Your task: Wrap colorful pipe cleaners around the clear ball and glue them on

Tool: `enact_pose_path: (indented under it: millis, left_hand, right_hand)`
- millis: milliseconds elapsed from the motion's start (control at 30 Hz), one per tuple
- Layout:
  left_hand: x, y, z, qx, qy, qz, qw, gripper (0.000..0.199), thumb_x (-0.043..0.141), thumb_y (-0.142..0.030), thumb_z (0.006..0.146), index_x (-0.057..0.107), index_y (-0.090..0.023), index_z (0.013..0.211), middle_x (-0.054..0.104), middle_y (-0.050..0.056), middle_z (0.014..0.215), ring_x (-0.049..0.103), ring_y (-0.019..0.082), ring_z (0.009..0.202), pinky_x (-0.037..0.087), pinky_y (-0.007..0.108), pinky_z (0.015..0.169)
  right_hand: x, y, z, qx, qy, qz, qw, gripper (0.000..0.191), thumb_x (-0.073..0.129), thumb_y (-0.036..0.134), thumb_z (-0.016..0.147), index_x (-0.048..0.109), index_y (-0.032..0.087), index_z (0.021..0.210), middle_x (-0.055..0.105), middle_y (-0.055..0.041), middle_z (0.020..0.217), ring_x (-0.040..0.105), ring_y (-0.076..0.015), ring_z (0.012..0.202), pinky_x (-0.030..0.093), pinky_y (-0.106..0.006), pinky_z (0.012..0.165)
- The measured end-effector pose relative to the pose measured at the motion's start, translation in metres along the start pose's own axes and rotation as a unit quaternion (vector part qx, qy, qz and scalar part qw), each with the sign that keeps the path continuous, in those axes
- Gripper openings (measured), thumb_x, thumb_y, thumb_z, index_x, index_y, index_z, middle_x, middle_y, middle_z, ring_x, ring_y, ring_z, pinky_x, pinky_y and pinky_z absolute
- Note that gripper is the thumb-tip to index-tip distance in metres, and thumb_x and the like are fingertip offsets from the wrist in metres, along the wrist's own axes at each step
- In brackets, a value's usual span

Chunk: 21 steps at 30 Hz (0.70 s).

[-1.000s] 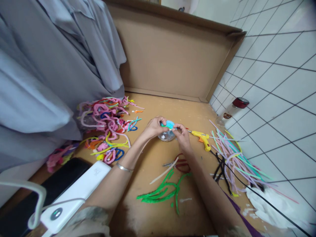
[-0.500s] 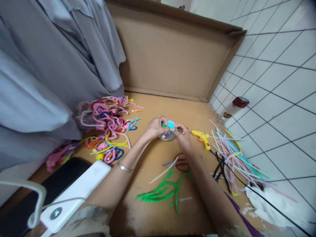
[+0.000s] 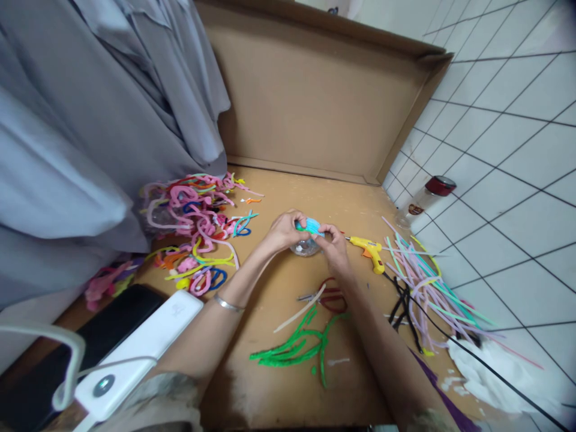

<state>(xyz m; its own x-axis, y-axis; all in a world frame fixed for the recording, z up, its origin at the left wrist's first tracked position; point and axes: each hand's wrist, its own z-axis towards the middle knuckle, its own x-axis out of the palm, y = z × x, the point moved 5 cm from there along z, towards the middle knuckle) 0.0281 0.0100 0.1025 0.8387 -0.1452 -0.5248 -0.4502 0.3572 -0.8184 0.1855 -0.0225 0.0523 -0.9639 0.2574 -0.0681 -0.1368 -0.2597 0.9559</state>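
Near the middle of the table, a clear rounded container (image 3: 305, 248) has a blue and green covering (image 3: 311, 226) on its upper part. My left hand (image 3: 287, 230) pinches the covering's left side, fingers curled around it. On the right, my right hand (image 3: 332, 240) presses thumb and fingertips on its other edge. Green pipe cleaners (image 3: 292, 353) and a pale strip (image 3: 299, 309) lie nearer to me, beside red-handled scissors (image 3: 333, 295) partly behind my right forearm. A yellow glue gun (image 3: 368, 252) rests just right of my hands.
Tangled pink and multicoloured pipe cleaners (image 3: 198, 210) lie at the left, above a white power bank (image 3: 139, 354). Pastel pipe cleaners (image 3: 427, 282) and a red-lidded bottle (image 3: 425, 201) are at the right. A cardboard panel (image 3: 310, 96) stands behind.
My fingers have shifted very slightly on the blue and green covering. The view has moved a little; the things on the table lie as before.
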Motion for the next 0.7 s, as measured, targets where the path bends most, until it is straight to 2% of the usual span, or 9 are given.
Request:
enact_pose_path:
  millis: [100, 367, 700]
  left_hand:
    - [-0.0006, -0.0006, -0.0005, 0.003, 0.001, 0.002, 1.000, 0.018, 0.069, -0.020, 0.058, 0.056, -0.019, 0.070, 0.065, 0.000, 0.086, 0.060, 0.017, 0.083, 0.046, 0.029, 0.078]
    - [-0.0020, -0.0017, -0.0011, -0.001, -0.002, 0.010, 1.000, 0.018, 0.069, -0.021, 0.058, 0.057, -0.019, 0.071, 0.065, 0.000, 0.085, 0.058, 0.015, 0.079, 0.045, 0.027, 0.074]
    - [-0.0008, 0.0041, 0.0011, 0.005, 0.002, -0.020, 1.000, 0.014, 0.066, -0.023, 0.060, 0.058, -0.019, 0.072, 0.066, 0.001, 0.088, 0.060, 0.016, 0.082, 0.046, 0.028, 0.077]
  right_hand:
    - [-0.0006, 0.0005, 0.0004, 0.031, -0.004, 0.031, 0.999, 0.029, 0.074, 0.036, 0.060, 0.060, 0.022, 0.081, 0.059, -0.0018, 0.090, 0.056, -0.0183, 0.085, 0.048, -0.031, 0.079]
    - [-0.0025, 0.0019, -0.0003, 0.042, 0.008, 0.046, 0.998, 0.029, 0.075, 0.036, 0.060, 0.061, 0.022, 0.082, 0.061, -0.0023, 0.091, 0.057, -0.0187, 0.086, 0.049, -0.032, 0.078]
    - [-0.0007, -0.0013, 0.0009, 0.051, -0.006, 0.051, 0.997, 0.029, 0.075, 0.035, 0.058, 0.062, 0.021, 0.080, 0.060, -0.0020, 0.090, 0.057, -0.0176, 0.082, 0.048, -0.032, 0.077]
